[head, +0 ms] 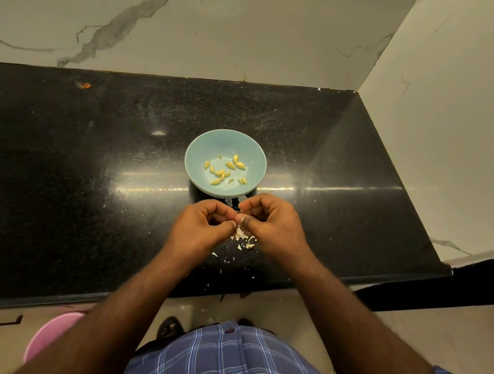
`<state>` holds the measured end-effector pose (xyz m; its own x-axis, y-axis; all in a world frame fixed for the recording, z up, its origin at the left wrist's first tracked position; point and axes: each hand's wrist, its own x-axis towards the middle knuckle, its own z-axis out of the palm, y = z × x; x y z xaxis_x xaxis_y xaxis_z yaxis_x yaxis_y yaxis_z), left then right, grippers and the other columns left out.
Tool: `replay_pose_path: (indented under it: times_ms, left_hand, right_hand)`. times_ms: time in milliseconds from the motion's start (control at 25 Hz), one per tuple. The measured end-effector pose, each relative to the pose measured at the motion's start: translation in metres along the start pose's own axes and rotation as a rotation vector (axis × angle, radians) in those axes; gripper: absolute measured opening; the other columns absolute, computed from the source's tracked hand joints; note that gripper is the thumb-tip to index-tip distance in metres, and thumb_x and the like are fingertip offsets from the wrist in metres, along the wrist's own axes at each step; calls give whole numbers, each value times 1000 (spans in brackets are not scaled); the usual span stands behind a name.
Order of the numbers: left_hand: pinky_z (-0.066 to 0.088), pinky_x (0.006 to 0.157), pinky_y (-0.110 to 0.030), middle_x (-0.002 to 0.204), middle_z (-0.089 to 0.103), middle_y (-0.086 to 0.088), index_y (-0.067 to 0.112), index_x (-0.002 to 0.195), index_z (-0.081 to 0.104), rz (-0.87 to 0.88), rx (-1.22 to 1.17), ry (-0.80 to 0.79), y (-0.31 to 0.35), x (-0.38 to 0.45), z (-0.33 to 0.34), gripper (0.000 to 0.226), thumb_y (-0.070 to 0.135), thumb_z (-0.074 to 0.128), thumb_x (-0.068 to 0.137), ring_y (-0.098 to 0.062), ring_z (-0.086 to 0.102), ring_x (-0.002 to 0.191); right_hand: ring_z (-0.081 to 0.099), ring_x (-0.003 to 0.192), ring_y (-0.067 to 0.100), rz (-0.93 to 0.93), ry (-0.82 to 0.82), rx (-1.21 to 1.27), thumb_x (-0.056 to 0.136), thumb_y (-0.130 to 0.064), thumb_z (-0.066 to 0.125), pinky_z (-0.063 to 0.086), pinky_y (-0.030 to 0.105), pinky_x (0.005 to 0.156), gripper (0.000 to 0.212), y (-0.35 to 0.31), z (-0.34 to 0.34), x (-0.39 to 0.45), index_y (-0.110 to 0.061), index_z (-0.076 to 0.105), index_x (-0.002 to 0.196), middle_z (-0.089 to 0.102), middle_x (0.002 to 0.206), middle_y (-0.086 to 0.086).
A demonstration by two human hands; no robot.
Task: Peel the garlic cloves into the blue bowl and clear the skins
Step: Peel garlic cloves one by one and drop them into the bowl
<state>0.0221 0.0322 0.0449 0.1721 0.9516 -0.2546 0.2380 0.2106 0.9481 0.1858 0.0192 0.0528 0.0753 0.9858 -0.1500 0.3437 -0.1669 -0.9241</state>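
Observation:
A light blue bowl point(199, 147) stands on the black counter and holds several peeled yellow garlic cloves point(226, 169). Just in front of it, my left hand point(201, 227) and my right hand point(272, 223) meet fingertip to fingertip, both with curled fingers pinching a small garlic clove point(239, 217) that is mostly hidden between them. A little heap of white garlic skins point(243, 238) lies on the counter under the hands, with scattered flakes trailing toward the front edge.
The black granite counter point(89, 170) runs to a marble wall at the back and on the right. A pink bucket point(50, 336) stands on the floor at lower left. A few skin flakes lie on the floor by my feet.

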Motion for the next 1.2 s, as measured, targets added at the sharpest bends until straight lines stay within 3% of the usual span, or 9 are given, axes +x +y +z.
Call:
replay_pose_path:
  times_ms: [120,320,440,560,680,800,1000,1200]
  left_hand:
    - [61,79,-35,88,77,-7,13,99,73,-29,-117,-19,1,-2,-1,19,5,80,84,-21,75,86]
    - [58,62,-22,78,72,-10,5,95,67,-274,-484,-34,10,-2,-1,12,-5,70,88,-15,70,69]
    - [56,54,-19,74,69,-11,4,93,66,-437,-718,-56,12,-1,-2,11,-6,65,89,-14,67,62]
    - [54,50,-17,72,68,-10,5,90,67,-527,-813,-64,14,-3,-2,8,-2,68,86,-11,65,58]
    - [55,51,-16,72,68,-9,5,89,69,-559,-868,-74,13,-4,-2,12,1,72,77,-10,66,59]
    - [55,53,-16,75,69,-9,4,92,70,-542,-883,-93,12,-5,-3,21,5,74,71,-11,66,62]
    - [56,55,-16,77,71,-9,5,94,68,-481,-847,-83,10,-6,-5,13,5,71,82,-11,66,63]
    - [56,59,-19,83,72,-11,8,95,67,-366,-646,-50,9,-7,-2,7,3,68,91,-12,67,67]
  right_hand:
    - [71,80,14,46,52,65,89,-5,72,62,35,78,19,0,1,0,-22,68,96,72,84,0]
    - [66,79,11,132,35,346,93,3,66,55,23,69,18,-1,10,-3,-13,68,101,71,89,5]
    - [65,77,14,181,15,581,93,5,64,55,26,67,16,1,12,-5,-6,66,104,71,84,3]
    - [68,81,18,150,16,664,93,5,64,58,30,73,17,3,15,-8,-5,64,106,72,87,5]
    - [69,91,24,97,21,644,92,6,65,58,39,85,20,5,15,-9,-4,64,109,72,93,8]
    - [70,93,25,48,2,591,89,11,66,60,40,86,23,6,11,-9,-4,65,106,72,93,11]
    - [73,94,22,-39,13,378,82,4,78,60,36,87,24,4,0,-10,-5,70,102,76,97,11]
    - [75,91,20,-73,14,247,83,-4,81,62,35,85,24,1,-2,-8,-16,73,101,77,92,8]
